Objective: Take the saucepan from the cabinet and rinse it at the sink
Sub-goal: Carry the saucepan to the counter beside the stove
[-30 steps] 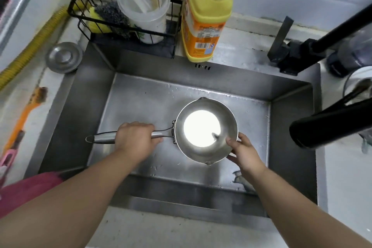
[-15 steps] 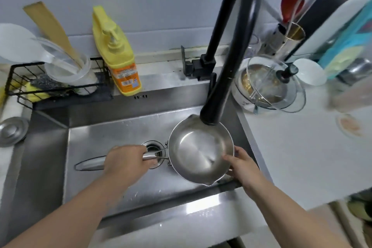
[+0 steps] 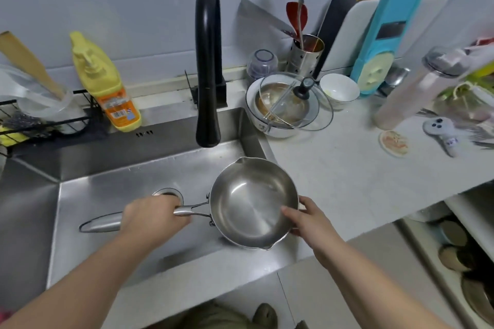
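I see my left hand (image 3: pixel 153 218) wrapped around the saucepan's handle; the saucepan (image 3: pixel 254 201) lies left-to-right over the sink (image 3: pixel 112 187), bowl at its right wall. The faucet (image 3: pixel 208 61) stands beyond, apart. My right hand (image 3: pixel 307 218) pinches the bowl's right rim.

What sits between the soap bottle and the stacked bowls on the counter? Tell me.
In the head view, the black faucet stands between the yellow soap bottle and the stacked bowls, its spout arching over the sink.
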